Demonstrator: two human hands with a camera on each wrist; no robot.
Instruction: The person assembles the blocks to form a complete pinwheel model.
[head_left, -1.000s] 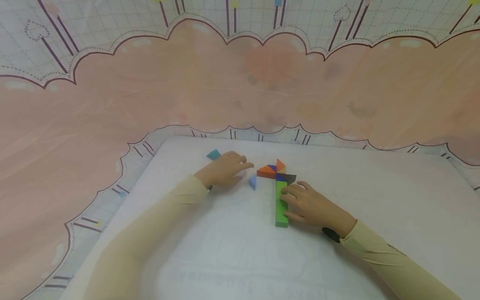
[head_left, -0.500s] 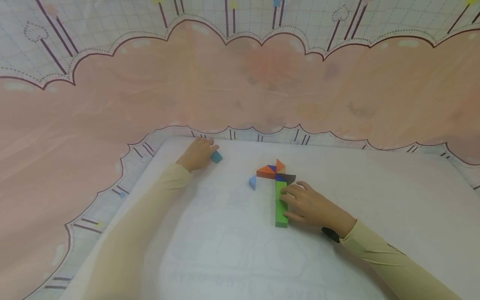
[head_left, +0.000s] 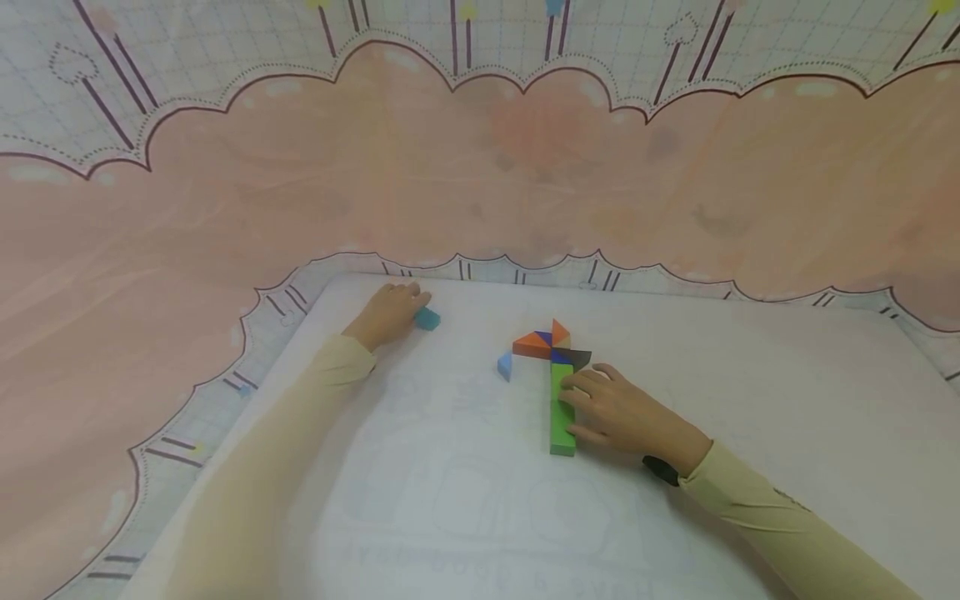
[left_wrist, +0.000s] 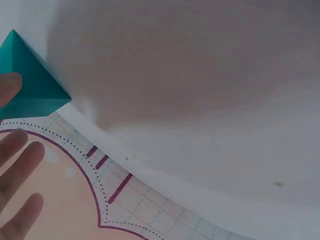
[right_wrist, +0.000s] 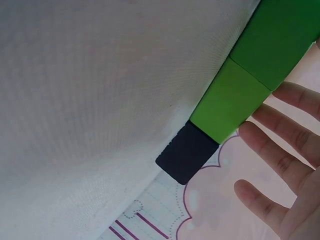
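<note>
My left hand [head_left: 387, 315], at the far left of the white table, pinches a teal triangular block [head_left: 428, 319]. In the left wrist view a fingertip lies on a face of the teal block [left_wrist: 37, 87], and the other fingers are spread apart from it. My right hand [head_left: 618, 415] rests beside two green blocks [head_left: 562, 425] laid end to end, its fairly straight fingertips along their side. The light green block [right_wrist: 230, 100] meets a black block [right_wrist: 187, 152] in the right wrist view. Above the green blocks in the head view, orange triangular blocks [head_left: 532, 344], small blue ones and a black one meet at corners.
A loose light blue triangular block [head_left: 506, 366] lies left of the joined blocks, between the two hands. The white tabletop [head_left: 450, 500] has its far edge behind the blocks. Beyond it hangs a pink and white patterned cloth [head_left: 480, 183].
My left hand moved from near the light blue block, left and back to the teal block. The teal block has turned and shifted slightly toward me. My right hand has stayed in place.
</note>
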